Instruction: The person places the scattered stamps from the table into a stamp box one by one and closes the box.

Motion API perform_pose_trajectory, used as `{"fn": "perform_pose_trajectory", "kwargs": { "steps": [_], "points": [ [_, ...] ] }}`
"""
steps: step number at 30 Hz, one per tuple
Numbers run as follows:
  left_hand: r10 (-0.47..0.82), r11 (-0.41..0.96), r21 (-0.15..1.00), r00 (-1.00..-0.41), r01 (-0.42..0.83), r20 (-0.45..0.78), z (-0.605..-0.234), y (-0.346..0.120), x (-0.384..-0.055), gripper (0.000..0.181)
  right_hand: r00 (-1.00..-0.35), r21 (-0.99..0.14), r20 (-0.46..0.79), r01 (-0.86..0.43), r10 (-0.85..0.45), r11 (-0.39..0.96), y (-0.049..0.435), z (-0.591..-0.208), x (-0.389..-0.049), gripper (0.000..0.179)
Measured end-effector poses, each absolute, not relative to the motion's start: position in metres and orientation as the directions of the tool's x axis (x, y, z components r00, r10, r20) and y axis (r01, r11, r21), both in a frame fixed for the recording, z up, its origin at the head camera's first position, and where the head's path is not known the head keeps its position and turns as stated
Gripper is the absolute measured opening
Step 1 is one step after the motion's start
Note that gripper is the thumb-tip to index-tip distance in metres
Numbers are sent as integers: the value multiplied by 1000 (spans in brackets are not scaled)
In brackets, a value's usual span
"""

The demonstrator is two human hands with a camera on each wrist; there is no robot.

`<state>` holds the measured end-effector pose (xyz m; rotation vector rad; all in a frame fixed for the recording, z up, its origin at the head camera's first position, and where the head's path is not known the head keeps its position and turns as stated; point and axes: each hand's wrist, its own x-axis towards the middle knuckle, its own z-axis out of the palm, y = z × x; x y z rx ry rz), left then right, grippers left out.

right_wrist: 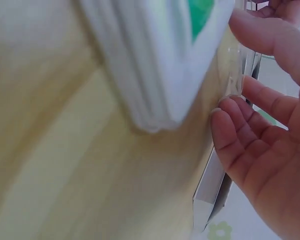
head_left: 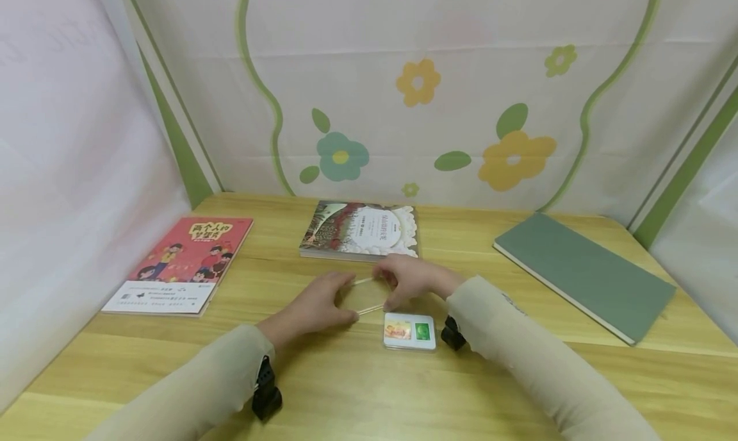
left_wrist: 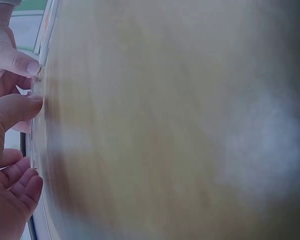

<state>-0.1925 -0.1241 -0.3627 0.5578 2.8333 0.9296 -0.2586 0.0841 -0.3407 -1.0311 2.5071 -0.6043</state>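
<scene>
My left hand [head_left: 314, 305] and right hand [head_left: 410, 278] face each other at mid-table, with a clear, flat rectangular plastic piece [head_left: 370, 309] between them. Thumb and fingers of the left hand hold its left side; those of the right hand hold its right side. Just below the right hand lies a white flat case [head_left: 409, 331] bearing an orange-and-yellow picture and a green one. Its layered white edge [right_wrist: 145, 65] looms close in the right wrist view. The left wrist view shows the thumb [left_wrist: 17, 109] against the clear rim, mostly edge-on.
Behind the hands lies a dark picture book [head_left: 360, 229] with a white label. A red book [head_left: 181, 261] is at the left, and a green hardcover [head_left: 582, 271] sits angled at the right. Flowered fabric walls [head_left: 369, 75] enclose the wooden table [head_left: 346, 390].
</scene>
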Motion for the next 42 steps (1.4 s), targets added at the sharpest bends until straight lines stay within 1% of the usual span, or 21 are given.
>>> {"fn": "perform_pose_trajectory", "kwargs": {
  "steps": [6,11,16,22,26,34,38,42],
  "points": [
    [374,736,603,-927,307,16,-359,-119,-189,71,-669,-522,-129,-582,-732,623,94,-340,-252,60],
    [387,712,611,-919,347,71,-359,-115,-187,69,-670,-536,-96,-588,-736,606,106,-340,-248,64],
    [412,658,640,-901,397,135,-359,-110,-184,66,-698,-540,-68,-575,-713,614,121,-339,-242,64],
    [450,626,658,-883,418,133,-359,-105,-179,67,-729,-554,-54,-547,-683,627,130,-338,-226,66],
    [478,610,648,-864,455,158,-360,-102,-176,64,-740,-550,-10,-558,-673,622,134,-338,-215,66],
    [513,573,680,-847,459,140,-359,-96,-165,61,-755,-559,34,-557,-655,614,144,-342,-197,63],
    [528,564,688,-840,457,125,-360,-92,-161,61,-758,-563,28,-550,-651,616,148,-344,-190,60],
    [540,586,672,-837,452,92,-362,-88,-160,63,-769,-560,17,-536,-639,631,151,-344,-184,60]
  ]
}}
